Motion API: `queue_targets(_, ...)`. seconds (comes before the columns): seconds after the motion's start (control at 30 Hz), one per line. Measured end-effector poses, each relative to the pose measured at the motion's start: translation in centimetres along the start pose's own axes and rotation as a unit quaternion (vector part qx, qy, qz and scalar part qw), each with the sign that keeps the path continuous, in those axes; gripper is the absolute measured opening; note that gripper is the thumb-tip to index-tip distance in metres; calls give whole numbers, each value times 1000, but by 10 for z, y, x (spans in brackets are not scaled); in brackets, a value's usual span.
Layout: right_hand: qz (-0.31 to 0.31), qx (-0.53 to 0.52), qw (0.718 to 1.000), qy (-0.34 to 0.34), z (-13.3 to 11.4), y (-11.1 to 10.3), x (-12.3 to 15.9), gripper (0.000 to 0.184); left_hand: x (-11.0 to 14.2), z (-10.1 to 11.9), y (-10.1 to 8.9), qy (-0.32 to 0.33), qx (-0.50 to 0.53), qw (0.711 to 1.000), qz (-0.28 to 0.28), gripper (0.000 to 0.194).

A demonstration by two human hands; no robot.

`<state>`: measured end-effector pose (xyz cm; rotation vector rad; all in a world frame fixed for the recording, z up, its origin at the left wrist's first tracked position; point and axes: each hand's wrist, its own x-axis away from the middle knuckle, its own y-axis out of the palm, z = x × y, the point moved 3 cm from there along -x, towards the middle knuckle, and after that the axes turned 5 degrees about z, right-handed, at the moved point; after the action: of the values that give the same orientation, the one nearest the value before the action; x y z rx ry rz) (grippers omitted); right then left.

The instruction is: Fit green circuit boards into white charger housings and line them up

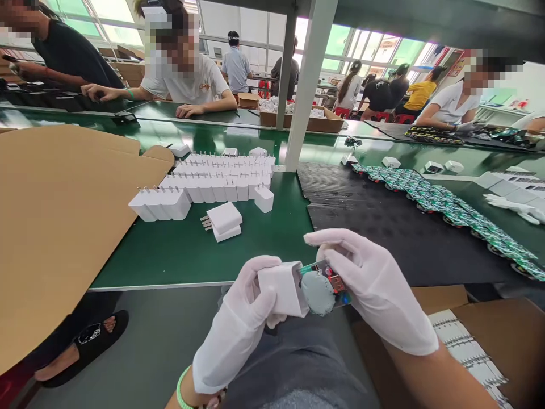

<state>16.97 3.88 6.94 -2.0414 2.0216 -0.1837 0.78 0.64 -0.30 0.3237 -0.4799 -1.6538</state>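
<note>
My left hand (pixel 251 309), in a white glove, grips a white plastic charger housing (pixel 281 288) with its open end facing right. Between the fingers of my gloved right hand (pixel 361 275) is a circuit board (pixel 336 284) that carries a round grey pad and a metal USB port. The board's left end is at the mouth of the housing; how far it reaches inside is hidden. Beyond my hands, two white charger housings (pixel 224 218) lie on the green bench, one with prongs pointing left. Behind them stand rows of white housings (pixel 213 184) with their prongs up.
A black mat (pixel 353 221) bears long rows of green circuit boards (pixel 451 210) at the right. A cardboard sheet (pixel 76 216) covers the left. An open carton (pixel 502 324) with white pronged pieces sits low at the right. A metal post (pixel 309 85) rises mid-bench. Co-workers sit across the line.
</note>
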Motion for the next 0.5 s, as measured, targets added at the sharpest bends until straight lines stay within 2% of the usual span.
queue_targets(0.23,34,31,998,-33,0,3,-2,26,5,0,1,-5,-7,1000,15,34)
queue_targets(0.33,66,45,996,-49,-1,5,0,27,4,0,3,-3,-2,1000,1,32)
queue_targets(0.5,82,57,993,-57,-3,6,1,28,3,-1,4,8,7,1000,-5,31)
